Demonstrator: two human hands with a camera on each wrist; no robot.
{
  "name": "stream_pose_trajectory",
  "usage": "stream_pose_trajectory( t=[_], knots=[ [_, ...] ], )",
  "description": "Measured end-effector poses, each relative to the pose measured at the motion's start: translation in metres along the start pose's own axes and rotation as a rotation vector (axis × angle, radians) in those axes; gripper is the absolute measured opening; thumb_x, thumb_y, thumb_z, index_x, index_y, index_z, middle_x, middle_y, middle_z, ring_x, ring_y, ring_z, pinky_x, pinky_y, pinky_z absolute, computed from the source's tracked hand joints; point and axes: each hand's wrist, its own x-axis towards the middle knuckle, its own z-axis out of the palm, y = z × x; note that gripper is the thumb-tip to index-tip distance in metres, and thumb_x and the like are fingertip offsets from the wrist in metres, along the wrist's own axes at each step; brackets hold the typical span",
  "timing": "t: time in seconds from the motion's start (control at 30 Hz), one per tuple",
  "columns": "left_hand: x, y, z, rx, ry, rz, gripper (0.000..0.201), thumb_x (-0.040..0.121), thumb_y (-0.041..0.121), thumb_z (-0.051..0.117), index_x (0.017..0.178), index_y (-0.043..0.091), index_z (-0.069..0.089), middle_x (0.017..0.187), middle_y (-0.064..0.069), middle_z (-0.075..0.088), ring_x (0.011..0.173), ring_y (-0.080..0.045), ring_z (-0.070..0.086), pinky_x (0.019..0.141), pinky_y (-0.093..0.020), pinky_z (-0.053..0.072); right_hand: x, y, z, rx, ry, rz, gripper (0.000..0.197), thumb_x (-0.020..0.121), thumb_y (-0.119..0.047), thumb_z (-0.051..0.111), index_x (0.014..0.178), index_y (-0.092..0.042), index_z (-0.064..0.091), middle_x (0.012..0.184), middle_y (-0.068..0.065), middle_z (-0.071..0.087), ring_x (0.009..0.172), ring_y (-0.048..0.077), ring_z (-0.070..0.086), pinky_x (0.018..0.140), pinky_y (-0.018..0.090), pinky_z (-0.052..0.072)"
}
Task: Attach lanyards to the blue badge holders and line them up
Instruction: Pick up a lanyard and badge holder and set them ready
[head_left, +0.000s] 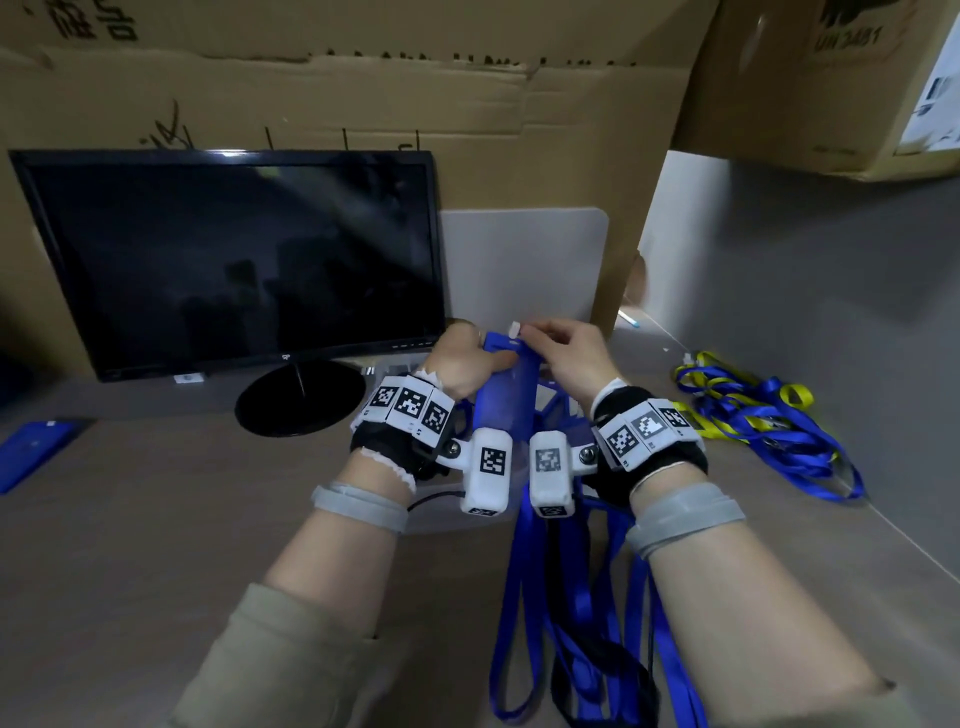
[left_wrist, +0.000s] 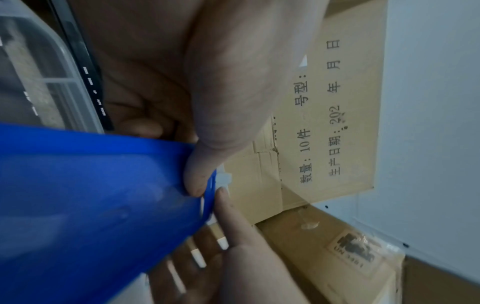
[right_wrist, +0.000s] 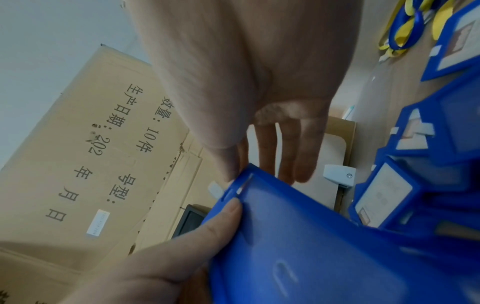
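The blue badge holder (head_left: 506, 387) was held up in front of the monitor (head_left: 234, 260), just below its right lower corner, above a bin of more holders. The left hand (head_left: 460, 364) had its grip clamped on the holder's top edge, thumb pinching beside the slot, while the right hand (head_left: 569, 358) pinched a small white clip (head_left: 515, 328) at that same slot, its other fingers loosely spread. The holder looked light and fairly stiff, a smooth plastic shell that could slip under a loose pinch, so a hold near the slotted top edge, as here, seemed best; the slot's thin rim might bend if forced. The blue lanyard straps (head_left: 571, 623) hanging toward the person looked soft, limp and prone to tangling. More blue and yellow lanyards (head_left: 753, 410) lay on the bench (head_left: 156, 519) well to the right of the monitor. The cardboard box (left_wrist: 324, 123) behind the monitor bore printed Chinese: "数量: 10件", "号型:", "生产日期: 202 年 月 日". Another box (head_left: 831, 78) up to the right read "UN 3481". The monitor's lower bezel showed "AUTO" and "POWER".
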Motion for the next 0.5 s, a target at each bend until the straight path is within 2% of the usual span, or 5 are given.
stream_pose_trajectory(
  t=[0.1, 0.23, 0.33, 0.4, 0.5],
  knots=[
    [-0.001, 0.003, -0.009, -0.08, 0.03, 0.023, 0.023, 0.086, 0.007, 0.065, 0.095, -0.014, 0.067, 0.09, -0.031, 0.067, 0.076, -0.03, 0.062, 0.07, -0.043, 0.05, -0.001, -0.005, 0.014, 0.103, -0.071, 0.177, 0.031, 0.104, -0.038, 0.048, 0.103, -0.012, 0.066, 0.104, 0.017, 0.071, 0.089, 0.027, 0.068, 0.088, 0.044, 0.056],
    [0.003, 0.004, -0.027, -0.105, 0.228, 0.052, 0.009, 0.086, 0.013, 0.065, 0.077, 0.014, 0.066, 0.094, -0.024, 0.071, 0.084, -0.027, 0.065, 0.091, -0.051, 0.055, -0.003, -0.002, 0.03, 0.183, -0.217, 0.309, 0.052, 0.098, -0.062, 0.042, 0.102, -0.018, 0.07, 0.099, 0.007, 0.075, 0.086, 0.019, 0.07, 0.08, 0.032, 0.054],
    [0.005, 0.001, -0.044, -0.12, 0.291, 0.011, 0.01, 0.089, 0.017, 0.065, 0.079, 0.016, 0.063, 0.092, -0.021, 0.071, 0.085, -0.028, 0.066, 0.092, -0.054, 0.055, -0.005, -0.004, 0.033, 0.105, -0.275, 0.276, 0.045, 0.095, -0.054, 0.057, 0.102, -0.012, 0.071, 0.073, -0.003, 0.073, 0.053, 0.006, 0.063, 0.054, 0.02, 0.044],
    [0.005, -0.002, -0.053, -0.048, 0.326, -0.001, 0.011, 0.092, 0.019, 0.063, 0.084, 0.013, 0.061, 0.095, -0.018, 0.07, 0.09, -0.03, 0.068, 0.093, -0.051, 0.055, -0.005, -0.004, 0.034, 0.038, -0.287, 0.222, 0.029, 0.091, -0.039, 0.07, 0.091, -0.01, 0.07, 0.056, -0.008, 0.066, 0.047, 0.006, 0.057, 0.051, 0.019, 0.041],
    [0.005, -0.009, -0.068, 0.185, 0.421, -0.052, 0.021, 0.096, 0.021, 0.057, 0.104, 0.001, 0.062, 0.109, -0.019, 0.069, 0.104, -0.034, 0.065, 0.089, -0.036, 0.051, -0.004, -0.005, 0.037, -0.038, -0.3, 0.192, 0.019, 0.081, -0.014, 0.081, 0.097, -0.009, 0.071, 0.06, -0.002, 0.063, 0.043, 0.006, 0.05, 0.051, 0.021, 0.042]
  ],
)
